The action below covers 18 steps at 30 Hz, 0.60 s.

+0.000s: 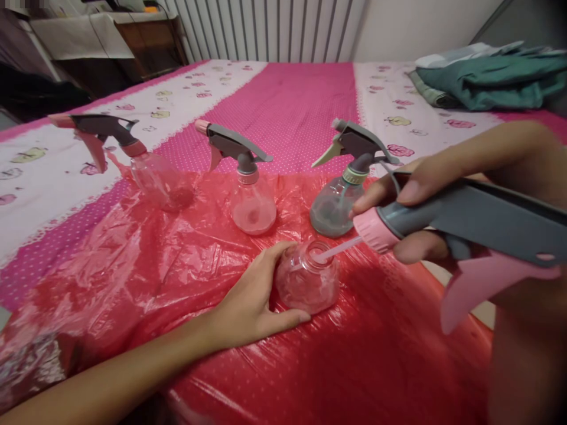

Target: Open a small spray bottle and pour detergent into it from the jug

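Note:
My left hand [254, 301] wraps round a clear, open-necked spray bottle [308, 280] standing on a red plastic sheet [186, 265]. In my right hand [438, 200] is a grey and pink trigger spray head [478, 218], tilted on its side. Its thin pink dip tube points left and reaches into the bottle's mouth, while the pink collar stays apart from the neck. Behind the bottle stand three spray bottles with heads fitted: a pink-and-grey one [162, 180] at left, another [253, 206] in the middle, and a green-and-grey one [334, 206] with some liquid inside.
Under the sheet is a bed with a pink and white patterned cover [301, 106]. Folded green clothes [491, 77] lie at the back right. A slatted headboard or radiator [266, 29] rises behind, and a cloth-draped table [80, 38] stands at the far left.

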Tool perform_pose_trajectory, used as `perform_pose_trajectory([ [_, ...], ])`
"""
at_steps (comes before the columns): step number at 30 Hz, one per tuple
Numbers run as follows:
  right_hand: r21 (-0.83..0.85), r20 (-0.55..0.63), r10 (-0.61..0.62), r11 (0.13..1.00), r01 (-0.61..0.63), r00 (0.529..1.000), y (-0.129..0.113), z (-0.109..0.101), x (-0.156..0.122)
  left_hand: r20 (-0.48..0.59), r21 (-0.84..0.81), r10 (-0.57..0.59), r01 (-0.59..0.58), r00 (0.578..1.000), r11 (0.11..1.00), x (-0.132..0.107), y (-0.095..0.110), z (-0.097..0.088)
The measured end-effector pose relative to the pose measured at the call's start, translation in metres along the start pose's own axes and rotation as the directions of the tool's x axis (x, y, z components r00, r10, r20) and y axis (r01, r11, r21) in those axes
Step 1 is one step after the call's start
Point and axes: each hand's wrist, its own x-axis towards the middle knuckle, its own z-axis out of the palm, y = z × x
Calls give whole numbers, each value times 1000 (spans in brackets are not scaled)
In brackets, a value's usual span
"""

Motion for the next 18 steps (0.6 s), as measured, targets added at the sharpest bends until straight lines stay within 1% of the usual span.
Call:
perform_pose_trajectory([
  [2,-26,55,-51,998,52,997,0,-1,1,-1,0,6,-6,1000,1000,2,2,1],
  [4,-25,110,-65,997,68,992,0,-1,2,3,8,1,-1,1000,1000,4,4,1],
  [6,26,170,-68,998,65,983,-1,1,4,6,13,-1,1,1000,1000,5,5,1],
  [8,56,214,-108,994,98,971,-1,3,6,5,13,-1,1,1000,1000,5,5,1],
  [10,38,222,-153,988,148,963,-2,5,7,3,10,0,0,1000,1000,5,5,1],
  [12,22,222,-171,985,171,960,-2,6,8,1,6,-5,5,1000,1000,5,5,1],
  [15,14,209,-157,987,158,965,-3,6,5,0,-2,-15,15,1000,1000,5,6,1],
  [18,-1,167,-111,994,113,980,-5,4,2,-2,-3,-21,21,1000,1000,5,6,1],
])
